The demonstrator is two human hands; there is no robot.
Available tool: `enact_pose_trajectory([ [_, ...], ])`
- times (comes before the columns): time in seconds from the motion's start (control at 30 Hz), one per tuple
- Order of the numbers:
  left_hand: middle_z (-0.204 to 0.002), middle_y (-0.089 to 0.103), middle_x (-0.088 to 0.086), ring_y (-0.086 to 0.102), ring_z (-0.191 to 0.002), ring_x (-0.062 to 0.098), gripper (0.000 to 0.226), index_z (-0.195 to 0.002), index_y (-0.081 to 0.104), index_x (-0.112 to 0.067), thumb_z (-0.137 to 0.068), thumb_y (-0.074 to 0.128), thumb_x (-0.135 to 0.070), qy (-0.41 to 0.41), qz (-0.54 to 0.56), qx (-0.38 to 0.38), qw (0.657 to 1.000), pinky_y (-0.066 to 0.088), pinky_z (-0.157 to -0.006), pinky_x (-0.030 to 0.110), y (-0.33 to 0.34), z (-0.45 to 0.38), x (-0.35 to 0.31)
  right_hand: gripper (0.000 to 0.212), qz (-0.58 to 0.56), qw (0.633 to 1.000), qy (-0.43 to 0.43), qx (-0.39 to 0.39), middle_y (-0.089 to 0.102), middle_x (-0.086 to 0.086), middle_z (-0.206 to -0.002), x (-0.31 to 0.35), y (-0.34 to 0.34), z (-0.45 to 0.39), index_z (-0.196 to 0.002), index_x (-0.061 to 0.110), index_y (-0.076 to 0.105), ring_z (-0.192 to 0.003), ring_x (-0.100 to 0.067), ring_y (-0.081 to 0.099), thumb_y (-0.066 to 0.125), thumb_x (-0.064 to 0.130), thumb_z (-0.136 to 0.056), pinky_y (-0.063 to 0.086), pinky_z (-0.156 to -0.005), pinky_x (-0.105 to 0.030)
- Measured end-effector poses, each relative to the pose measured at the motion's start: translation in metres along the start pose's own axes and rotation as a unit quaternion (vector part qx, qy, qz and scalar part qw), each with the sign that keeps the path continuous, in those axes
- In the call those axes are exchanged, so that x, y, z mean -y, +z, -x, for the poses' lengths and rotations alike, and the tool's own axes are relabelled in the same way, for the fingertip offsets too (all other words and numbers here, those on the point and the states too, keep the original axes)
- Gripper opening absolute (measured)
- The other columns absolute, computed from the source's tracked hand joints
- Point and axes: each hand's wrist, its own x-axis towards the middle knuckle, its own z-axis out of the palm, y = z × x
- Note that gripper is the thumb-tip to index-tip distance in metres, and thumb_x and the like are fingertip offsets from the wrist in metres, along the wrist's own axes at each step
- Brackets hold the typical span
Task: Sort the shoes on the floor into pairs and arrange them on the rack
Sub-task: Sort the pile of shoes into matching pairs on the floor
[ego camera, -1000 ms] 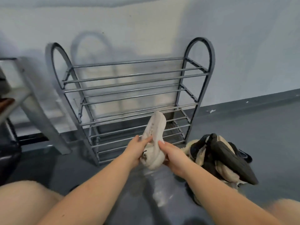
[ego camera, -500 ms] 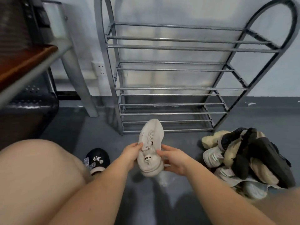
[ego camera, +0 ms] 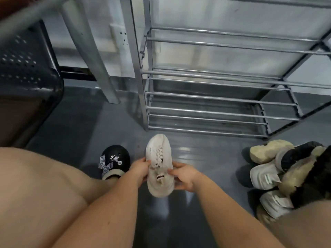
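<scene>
Above the floor, before the rack: a white shoe is held up between two hands.
Shoe axis: long axis runs away from the person, toe toward the rack, heel nearest the camera, laces and tongue tab facing up.
Left hand: grips the shoe's left flank at mid-length, fingers curled under it, thumb on the upper edge.
Right hand: grips the right flank nearer the heel, thumb pressing beside the tongue, fingers wrapped below.
Shoe and fingers: the body lies between both palms, toe and heel free.
Rack: grey metal bars, bare, standing on the floor beyond the toe; its top is cut off.
Pile: beige, white and black shoes heaped at right, partly cut off by the frame and a leg; pairs hard to tell.
Clog: black, with charms, on the floor left of the shoe.
Hidden: the shoe's sole and the fingertips beneath it.
</scene>
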Motion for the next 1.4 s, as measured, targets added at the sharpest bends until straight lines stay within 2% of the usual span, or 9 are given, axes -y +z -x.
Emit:
enact_pose_trajectory([
  [0.17,-0.132,0.056,0.013,0.055,-0.119,0.033,0.043,-0.138,0.046,-0.013,-0.096,0.048,-0.017,0.029,-0.029,-0.043,0.998,0.042,-0.105,0.043,-0.008,-0.01,-0.004,0.03,-0.008,1.0,-0.006,0.003,0.065,-0.005,-0.106,0.009,0.022,-0.031,-0.126,0.016,0.055,-0.083,-0.015,0.062,0.047,0.01,-0.098,0.054,-0.075,-0.032],
  [0.3,-0.145,0.044,0.011,0.044,-0.131,0.029,0.055,-0.148,0.028,-0.015,-0.097,0.048,-0.018,0.05,-0.073,-0.086,0.992,0.035,-0.104,0.03,-0.01,-0.008,-0.002,0.029,0.108,0.994,0.01,0.001,0.064,-0.007,-0.117,0.009,0.033,-0.035,-0.124,0.017,0.054,-0.083,-0.014,0.058,0.048,0.016,-0.096,0.046,-0.07,-0.023],
  [0.4,-0.149,0.038,0.01,0.042,-0.132,0.03,0.056,-0.149,0.025,-0.022,-0.097,0.045,-0.028,0.093,-0.214,-0.064,0.97,0.035,-0.108,0.034,-0.005,-0.002,-0.005,0.052,0.235,0.97,-0.054,-0.041,0.052,-0.009,-0.135,0.016,0.023,-0.02,-0.144,0.007,0.034,-0.118,-0.021,0.053,0.051,0.018,-0.096,0.044,-0.088,-0.023],
  [0.5,-0.158,0.017,0.007,0.026,-0.142,0.028,0.06,-0.151,0.017,-0.022,-0.097,0.041,-0.037,0.158,-0.437,-0.061,0.883,0.027,-0.115,0.038,0.002,0.011,-0.007,0.075,0.479,0.863,-0.119,-0.105,0.021,-0.005,-0.158,0.016,-0.001,-0.002,-0.153,0.016,0.01,-0.144,-0.025,0.026,0.052,0.036,-0.094,0.026,-0.113,-0.029],
  [0.6,-0.16,0.005,0.006,0.011,-0.147,0.026,0.061,-0.151,0.014,-0.021,-0.098,0.037,-0.039,0.264,-0.575,-0.047,0.773,0.014,-0.119,0.037,0.02,0.028,-0.01,0.079,0.602,0.773,-0.132,-0.154,0.006,-0.006,-0.161,0.003,-0.029,0.02,-0.153,0.021,0.002,-0.147,-0.027,0.012,0.049,0.042,-0.093,0.022,-0.116,-0.039],
  [0.83,-0.16,-0.007,0.007,0.002,-0.148,0.024,0.064,-0.152,0.006,-0.021,-0.098,0.031,-0.046,0.391,-0.696,0.012,0.603,0.005,-0.121,0.038,0.08,0.072,-0.008,0.08,0.63,0.73,-0.114,-0.24,-0.001,-0.008,-0.161,-0.045,-0.09,0.086,-0.153,0.023,-0.001,-0.148,-0.026,0.006,0.047,0.046,-0.093,0.019,-0.116,-0.041],
  [1.07,-0.16,-0.005,0.008,0.001,-0.148,0.024,0.066,-0.152,0.009,-0.019,-0.097,0.034,-0.047,0.458,-0.715,0.067,0.524,0.004,-0.119,0.037,0.178,0.121,-0.028,0.078,0.611,0.698,-0.104,-0.357,0.006,-0.008,-0.161,-0.065,-0.181,0.158,-0.153,0.021,0.006,-0.148,-0.026,0.009,0.047,0.047,-0.092,0.017,-0.119,-0.041],
  [1.23,-0.161,-0.002,0.006,0.003,-0.148,0.023,0.066,-0.152,0.008,-0.019,-0.097,0.03,-0.05,0.492,-0.701,0.119,0.502,0.006,-0.12,0.036,0.259,0.155,-0.034,0.072,0.565,0.689,-0.092,-0.445,0.011,-0.003,-0.161,-0.08,-0.268,0.22,-0.153,0.022,0.008,-0.148,-0.021,0.012,0.041,0.049,-0.095,0.015,-0.119,-0.04],
  [1.4,-0.16,0.007,0.002,0.011,-0.147,0.021,0.066,-0.151,0.012,-0.022,-0.096,0.034,-0.051,0.472,-0.636,0.179,0.583,0.011,-0.12,0.034,0.334,0.178,-0.034,0.062,0.513,0.656,-0.16,-0.53,0.038,-0.002,-0.147,-0.103,-0.312,0.246,-0.148,0.021,0.027,-0.136,-0.023,0.034,0.041,0.048,-0.095,0.03,-0.109,-0.034],
])
